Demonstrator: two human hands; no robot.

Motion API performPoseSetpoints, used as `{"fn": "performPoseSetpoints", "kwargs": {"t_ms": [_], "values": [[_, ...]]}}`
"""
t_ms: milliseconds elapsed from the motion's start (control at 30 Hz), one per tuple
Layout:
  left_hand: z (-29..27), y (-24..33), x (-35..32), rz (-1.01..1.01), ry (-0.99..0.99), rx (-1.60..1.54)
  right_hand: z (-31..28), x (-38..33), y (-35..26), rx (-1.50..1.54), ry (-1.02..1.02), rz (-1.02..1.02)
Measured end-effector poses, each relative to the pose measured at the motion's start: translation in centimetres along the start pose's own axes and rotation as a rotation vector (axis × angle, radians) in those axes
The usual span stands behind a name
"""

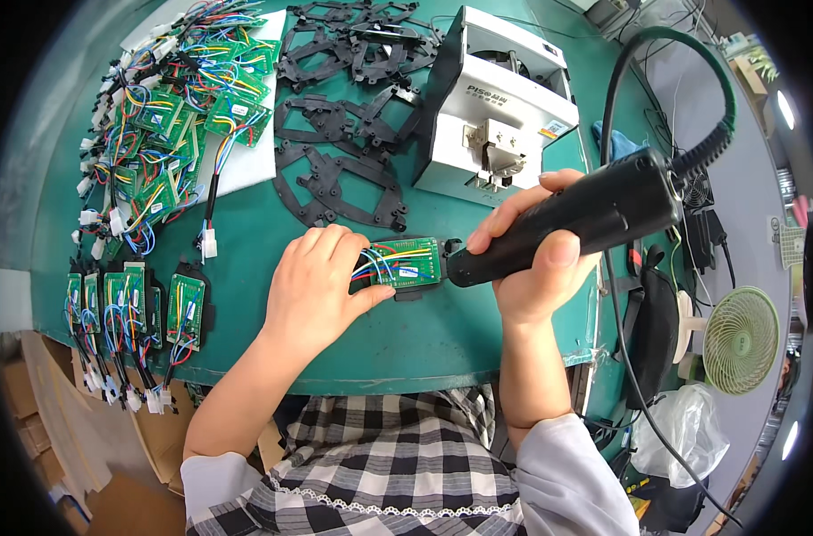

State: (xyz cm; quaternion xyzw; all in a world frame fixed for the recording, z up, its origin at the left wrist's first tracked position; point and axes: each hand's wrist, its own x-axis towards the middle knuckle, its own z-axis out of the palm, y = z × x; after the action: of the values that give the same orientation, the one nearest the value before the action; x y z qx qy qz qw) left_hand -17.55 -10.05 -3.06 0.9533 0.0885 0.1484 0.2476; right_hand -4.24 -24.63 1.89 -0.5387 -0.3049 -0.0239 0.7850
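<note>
Green table [478, 344], circuit board [408, 262] under electric screwdriver [567, 230]

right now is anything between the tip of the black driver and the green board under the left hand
Nothing visible does. The black electric driver in the right hand has its tip right at the edge of the green circuit board, which the left hand pins to the table; its coloured wires lie on the far side.
</note>
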Motion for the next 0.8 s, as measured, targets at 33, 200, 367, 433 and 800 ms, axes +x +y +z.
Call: {"fn": "performPoseSetpoints", "kwargs": {"t_ms": [33, 200, 367, 433, 800], "values": [[0.0, 0.0, 0.0, -0.003, -0.002, 0.004, 0.0, -0.2, 0.0, -0.073, -0.016, -0.002], [0.0, 0.0, 0.0, -0.011, -0.010, -0.008, 0.5, -1.1, -0.1, -0.174, -0.073, 0.016], [0.0, 0.0, 0.1, 0.002, -0.001, -0.050, -0.4, -1.4, -0.3, -0.085, -0.147, 0.067], [0.1, 0.0, 0.1, 0.014, 0.008, -0.048, -1.0, -0.9, 0.3, -0.049, -0.145, 0.037], [0.6, 0.4, 0.1, 0.054, 0.109, 0.033, -0.6, 9.5, -2.2, -0.357, 0.000, -0.482]]}}
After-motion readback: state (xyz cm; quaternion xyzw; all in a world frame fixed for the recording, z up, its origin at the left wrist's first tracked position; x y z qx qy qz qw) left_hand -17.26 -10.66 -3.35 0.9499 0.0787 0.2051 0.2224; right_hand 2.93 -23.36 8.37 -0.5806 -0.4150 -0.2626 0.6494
